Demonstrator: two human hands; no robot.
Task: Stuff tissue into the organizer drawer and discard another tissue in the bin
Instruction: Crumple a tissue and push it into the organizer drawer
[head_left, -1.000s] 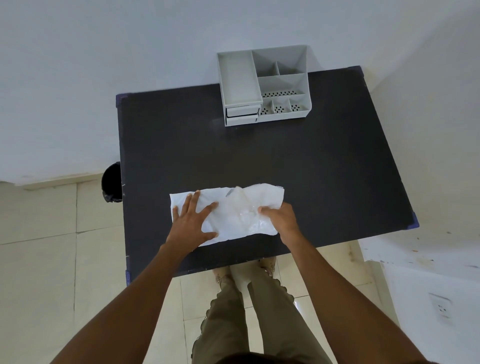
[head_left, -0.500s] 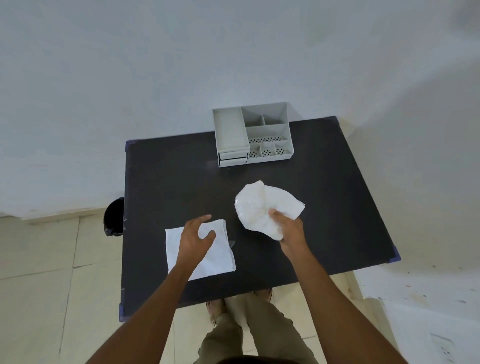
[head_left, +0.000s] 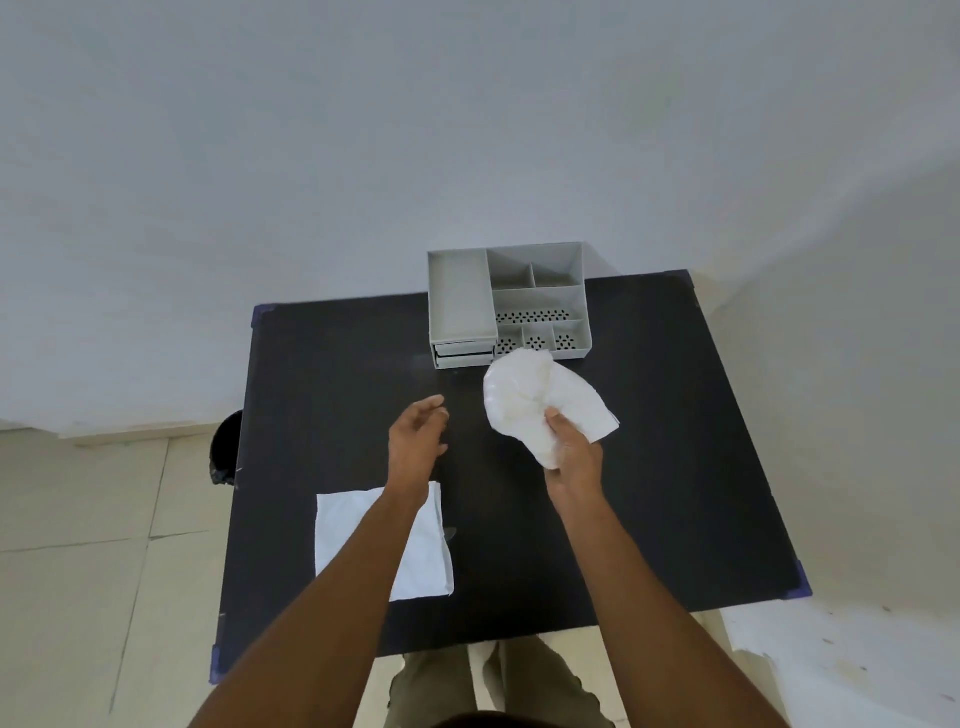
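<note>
My right hand (head_left: 574, 457) grips a crumpled white tissue (head_left: 535, 395), held above the table just in front of the grey organizer (head_left: 460, 301). The organizer stands at the table's far edge; its two small drawers (head_left: 464, 354) at the lower left look shut. My left hand (head_left: 418, 441) hovers over the table with its fingers apart and nothing in it, left of the held tissue. A second tissue (head_left: 337, 535) lies flat near the front left of the table, partly hidden under my left forearm. A black bin (head_left: 226, 447) stands on the floor beside the table's left edge.
The black table (head_left: 675, 441) stands against a pale wall, with another wall close on the right. Tiled floor lies to the left and in front. My legs are visible below the table's near edge.
My right hand has carried the crumpled tissue farther toward the organizer. My left hand has lifted off the flat tissue and moved forward, leaving that tissue on the table.
</note>
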